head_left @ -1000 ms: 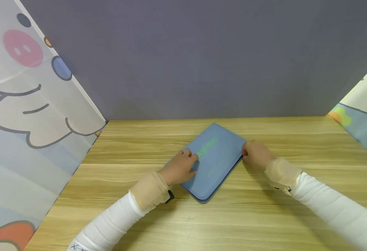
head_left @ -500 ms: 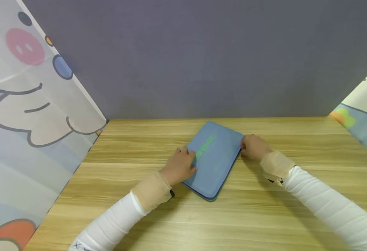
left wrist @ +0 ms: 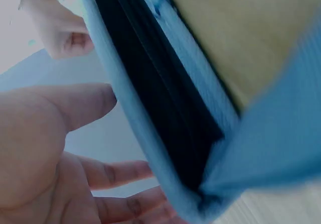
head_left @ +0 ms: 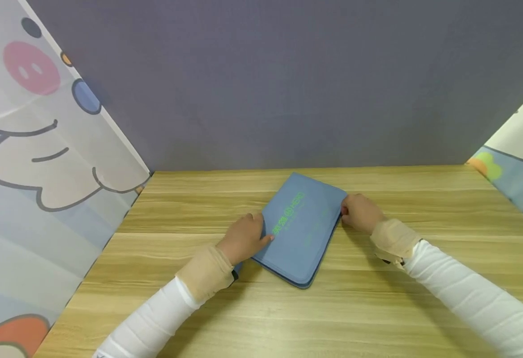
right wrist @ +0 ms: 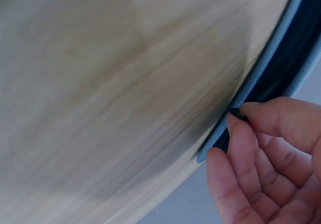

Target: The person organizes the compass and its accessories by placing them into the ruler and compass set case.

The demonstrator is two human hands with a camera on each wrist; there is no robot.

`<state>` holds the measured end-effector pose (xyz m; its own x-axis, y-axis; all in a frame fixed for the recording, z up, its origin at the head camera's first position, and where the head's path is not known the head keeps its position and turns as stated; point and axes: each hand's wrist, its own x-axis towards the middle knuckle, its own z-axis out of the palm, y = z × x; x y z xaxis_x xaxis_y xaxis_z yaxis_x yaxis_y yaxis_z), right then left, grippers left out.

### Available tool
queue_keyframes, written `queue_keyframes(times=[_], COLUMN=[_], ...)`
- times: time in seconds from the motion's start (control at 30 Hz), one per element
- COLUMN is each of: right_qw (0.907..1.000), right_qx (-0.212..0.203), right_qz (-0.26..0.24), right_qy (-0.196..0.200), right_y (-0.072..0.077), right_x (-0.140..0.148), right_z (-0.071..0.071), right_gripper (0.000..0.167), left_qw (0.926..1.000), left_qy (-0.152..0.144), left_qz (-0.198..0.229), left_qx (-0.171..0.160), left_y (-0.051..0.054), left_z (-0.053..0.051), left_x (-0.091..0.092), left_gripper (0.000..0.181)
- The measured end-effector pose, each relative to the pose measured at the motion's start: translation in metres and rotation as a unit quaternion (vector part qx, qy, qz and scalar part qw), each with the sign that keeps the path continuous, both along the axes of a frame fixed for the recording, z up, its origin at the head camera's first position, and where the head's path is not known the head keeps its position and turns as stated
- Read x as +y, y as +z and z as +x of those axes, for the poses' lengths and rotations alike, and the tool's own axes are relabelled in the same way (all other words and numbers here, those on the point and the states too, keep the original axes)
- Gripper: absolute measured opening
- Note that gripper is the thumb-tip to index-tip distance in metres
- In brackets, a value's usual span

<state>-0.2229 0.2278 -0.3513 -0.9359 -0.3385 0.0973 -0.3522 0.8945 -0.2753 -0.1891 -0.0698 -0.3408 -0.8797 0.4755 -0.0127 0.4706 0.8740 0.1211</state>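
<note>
A blue zip-up folder with green lettering lies aslant on the wooden table. My left hand rests at its left edge, thumb on the cover. In the left wrist view, the thumb and fairly straight fingers touch the cover's rim beside the dark zip band. At the folder's right corner, my right hand pinches a small dark zip pull between thumb and forefinger. Its other fingers are curled in. The zip's far side is hidden from the head view.
A blue flap of the folder stands out close to the left wrist camera. The wooden table meets a grey panel behind the folder. Printed cartoon cloths hang at both sides.
My left hand has slid back from the cover's face to its left edge. The folder has turned slightly, its near corner swinging right. My right hand has shifted a little up and left.
</note>
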Motion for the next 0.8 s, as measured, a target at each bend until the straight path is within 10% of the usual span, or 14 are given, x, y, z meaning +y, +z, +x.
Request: queue_keyframes(times=[0.47, 0.8], right_qw=[0.9999, 0.9997], right_qx=[0.001, 0.02], right_qz=[0.005, 0.015], right_qy=[-0.016, -0.008], right_y=[-0.002, -0.004], right_x=[-0.01, -0.013], right_z=[-0.013, -0.023], right_gripper=[0.032, 0.026], left_qw=[0.9981, 0.9898], left_qy=[-0.04, -0.077], left_qz=[-0.036, -0.029], left_qx=[0.031, 0.116], left_y=[0.004, -0.003], left_z=[0.037, 0.036], left_x=[0.014, 0.019], left_gripper=[0.054, 0.029])
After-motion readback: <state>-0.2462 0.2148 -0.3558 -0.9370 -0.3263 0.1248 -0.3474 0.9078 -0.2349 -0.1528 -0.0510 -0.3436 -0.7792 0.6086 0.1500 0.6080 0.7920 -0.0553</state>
